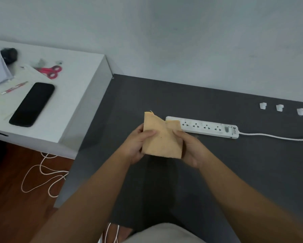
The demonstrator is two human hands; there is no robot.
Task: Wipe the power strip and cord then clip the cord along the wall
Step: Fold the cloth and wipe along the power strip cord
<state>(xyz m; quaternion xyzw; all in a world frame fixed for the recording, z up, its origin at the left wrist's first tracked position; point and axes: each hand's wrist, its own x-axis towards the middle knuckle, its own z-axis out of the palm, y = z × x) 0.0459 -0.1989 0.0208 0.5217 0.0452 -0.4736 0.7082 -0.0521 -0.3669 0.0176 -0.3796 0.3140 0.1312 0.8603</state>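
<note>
A white power strip (pixel 208 128) lies on the dark grey surface (pixel 234 172), and its white cord (pixel 276 136) runs off to the right edge. Both hands hold a folded tan cloth (pixel 162 137) upright just in front of the strip's left end, which it partly hides. My left hand (pixel 137 145) grips the cloth's left edge with the thumb across its front. My right hand (pixel 189 146) grips its right edge. Three small white cord clips (pixel 280 108) lie in a row near the wall (pixel 199 41) at the far right.
A white side table (pixel 73 95) at the left carries a black phone (pixel 32 104), red scissors (pixel 50 71), a red pen (pixel 14 88) and papers. A thin white cable (pixel 42 172) loops on the wooden floor (pixel 15 199) below it.
</note>
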